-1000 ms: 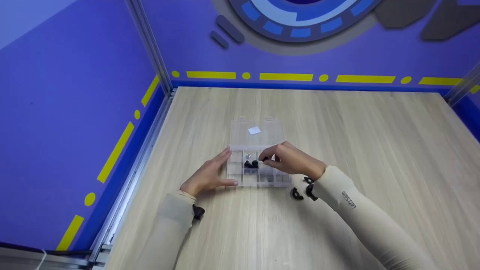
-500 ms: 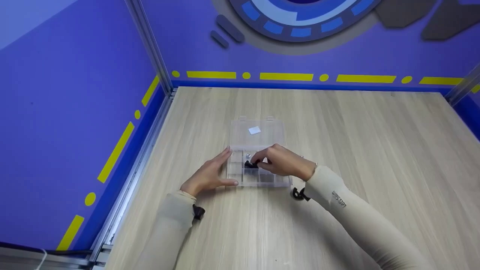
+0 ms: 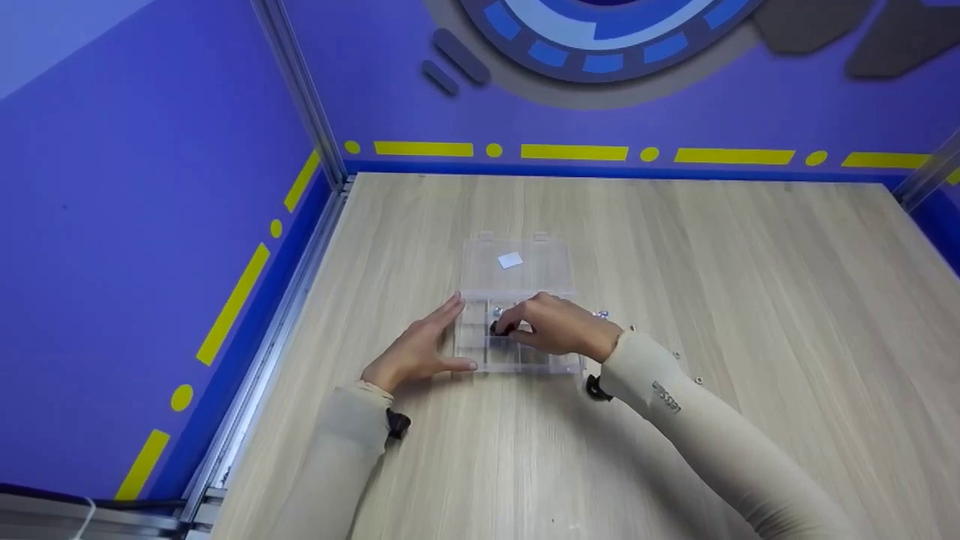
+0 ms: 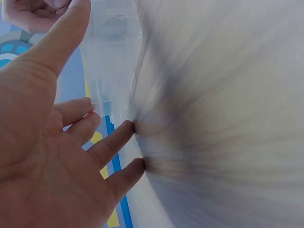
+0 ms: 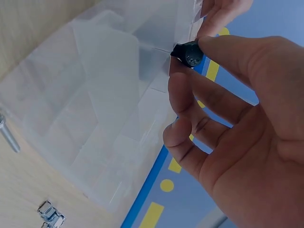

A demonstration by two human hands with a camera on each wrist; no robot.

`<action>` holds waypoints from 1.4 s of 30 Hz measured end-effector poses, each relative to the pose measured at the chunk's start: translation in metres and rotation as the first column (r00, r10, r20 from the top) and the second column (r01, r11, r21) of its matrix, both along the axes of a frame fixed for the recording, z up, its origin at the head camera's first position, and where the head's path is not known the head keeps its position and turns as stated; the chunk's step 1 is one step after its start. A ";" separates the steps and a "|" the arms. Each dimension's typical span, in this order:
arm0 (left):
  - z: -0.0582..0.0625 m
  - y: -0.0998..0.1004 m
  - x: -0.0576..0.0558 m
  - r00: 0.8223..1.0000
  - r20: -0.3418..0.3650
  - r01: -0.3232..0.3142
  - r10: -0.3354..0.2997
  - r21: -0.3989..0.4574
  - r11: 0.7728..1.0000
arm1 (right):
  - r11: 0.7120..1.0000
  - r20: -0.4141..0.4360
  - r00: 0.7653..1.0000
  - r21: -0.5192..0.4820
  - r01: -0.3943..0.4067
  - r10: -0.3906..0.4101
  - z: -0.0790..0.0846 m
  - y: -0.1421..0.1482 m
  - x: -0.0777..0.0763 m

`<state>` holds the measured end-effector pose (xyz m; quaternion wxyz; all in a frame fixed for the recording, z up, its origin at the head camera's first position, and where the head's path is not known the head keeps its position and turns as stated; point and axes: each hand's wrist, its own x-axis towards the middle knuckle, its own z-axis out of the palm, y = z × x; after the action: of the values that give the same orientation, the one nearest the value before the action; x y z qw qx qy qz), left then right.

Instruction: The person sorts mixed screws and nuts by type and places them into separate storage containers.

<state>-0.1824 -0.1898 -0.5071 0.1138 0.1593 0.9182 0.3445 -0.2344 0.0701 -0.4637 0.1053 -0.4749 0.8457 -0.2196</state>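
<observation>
Lying open at the centre of the head view, a clear box (image 3: 534, 369) is seen on the desk (image 3: 480, 465), with its lid (image 3: 480, 275) folded back toward the top of the frame and a white label (image 3: 510, 260) set on that lid. A black piece (image 5: 192, 53) is pinched between the thumb and forefinger of the right hand (image 3: 553, 324), at the box's middle compartments; whether a compartment floor is touched by it cannot be told. The left side of the box is bracketed by the left hand (image 3: 416, 347): its fingers are spread, its thumb is laid at the lower left corner, and two fingertips are rested on the desk. A silver piece (image 3: 498, 310) is held in a compartment, just beside the pinching fingers. Right of the box, metal parts (image 3: 603, 314) and tiny bits (image 3: 676, 355) are scattered near the right sleeve (image 3: 664, 390). At the left edge of the right wrist view, a screw (image 5: 9, 135) is shown near the box. Behind the desk, a blue wall (image 3: 390, 97) is marked with yellow dashes (image 3: 574, 153).
</observation>
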 end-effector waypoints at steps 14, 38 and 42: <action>0.000 -0.002 0.000 1.000 -0.004 0.012 -0.012 0.007 1.000 | 0.999 -0.020 1.000 0.025 -0.024 0.024 -0.003 -0.005 0.000; -0.001 -0.002 -0.001 1.000 -0.020 0.024 -0.024 0.013 1.000 | 1.000 -0.001 1.000 0.024 -0.001 0.001 -0.006 0.002 0.001; -0.001 -0.002 0.000 1.000 -0.021 0.022 -0.022 0.021 1.000 | 1.000 -0.041 0.999 -0.012 0.013 -0.014 -0.006 0.005 0.002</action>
<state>-0.1821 -0.1916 -0.5079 0.1064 0.1740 0.9138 0.3511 -0.2326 0.0754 -0.4695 0.0834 -0.4743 0.8495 -0.2153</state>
